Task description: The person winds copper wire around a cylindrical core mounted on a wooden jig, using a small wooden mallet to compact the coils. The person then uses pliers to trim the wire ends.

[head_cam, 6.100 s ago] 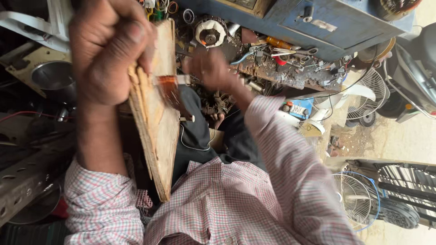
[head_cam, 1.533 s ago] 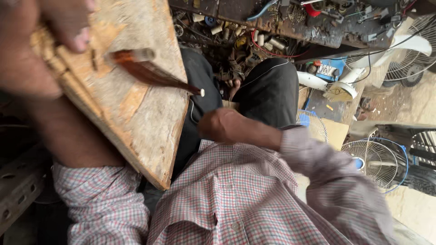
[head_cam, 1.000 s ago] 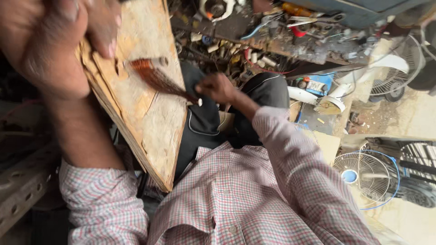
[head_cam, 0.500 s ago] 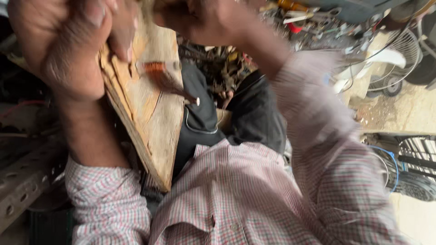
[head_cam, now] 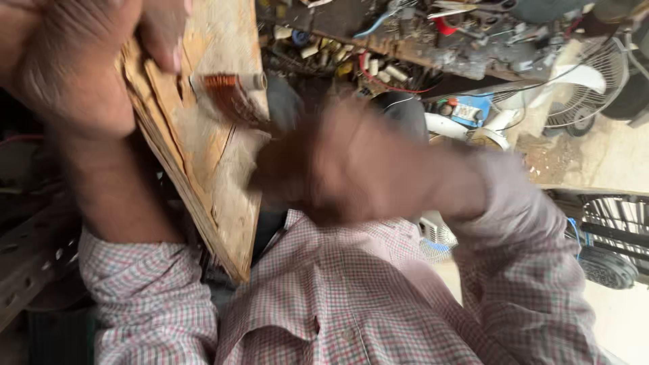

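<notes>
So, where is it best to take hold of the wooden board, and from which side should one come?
Probably by its upper long edge, coming from the back side, as the left hand does. The wooden board is thin and stands tilted on edge, so fingers can wrap over that edge. Its face carries a copper coil, best kept clear. The right hand is too blurred to judge.

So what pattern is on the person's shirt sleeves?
A small check in red, white and grey on the shirt, clearest in the head view near the chest.
</notes>
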Available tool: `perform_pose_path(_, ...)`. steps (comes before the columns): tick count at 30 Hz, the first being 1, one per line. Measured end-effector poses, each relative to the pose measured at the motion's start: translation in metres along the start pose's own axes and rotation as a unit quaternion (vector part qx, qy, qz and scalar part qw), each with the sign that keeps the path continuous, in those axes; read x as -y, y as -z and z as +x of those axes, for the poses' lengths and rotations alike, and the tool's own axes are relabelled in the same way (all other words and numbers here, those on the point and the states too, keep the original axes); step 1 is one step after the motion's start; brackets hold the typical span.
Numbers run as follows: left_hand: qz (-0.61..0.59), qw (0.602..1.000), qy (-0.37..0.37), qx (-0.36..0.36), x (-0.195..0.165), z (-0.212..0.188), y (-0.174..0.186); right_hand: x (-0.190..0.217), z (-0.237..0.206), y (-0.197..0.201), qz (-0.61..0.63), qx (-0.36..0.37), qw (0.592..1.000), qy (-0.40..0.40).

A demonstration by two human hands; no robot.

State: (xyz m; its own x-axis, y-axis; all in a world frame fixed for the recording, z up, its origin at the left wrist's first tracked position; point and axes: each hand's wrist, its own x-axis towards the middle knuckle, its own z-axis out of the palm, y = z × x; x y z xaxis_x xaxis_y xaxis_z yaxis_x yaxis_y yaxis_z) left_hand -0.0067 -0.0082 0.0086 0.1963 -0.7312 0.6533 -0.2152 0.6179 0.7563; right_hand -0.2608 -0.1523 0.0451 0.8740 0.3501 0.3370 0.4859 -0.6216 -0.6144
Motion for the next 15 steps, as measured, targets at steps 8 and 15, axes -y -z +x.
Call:
perform_pose_path(8,-0.003,1.000,-0.006,-0.009,-0.012,0.009,0.008,-0.215,-0.040,-0.114,0.060,-0.153,0.925,-0.341)
perform_pose_path(15,0.005,1.000,-0.003,-0.017,-0.003,-0.003,0.011,-0.090,-0.096,-0.184,-0.002,0.062,0.974,-0.220)
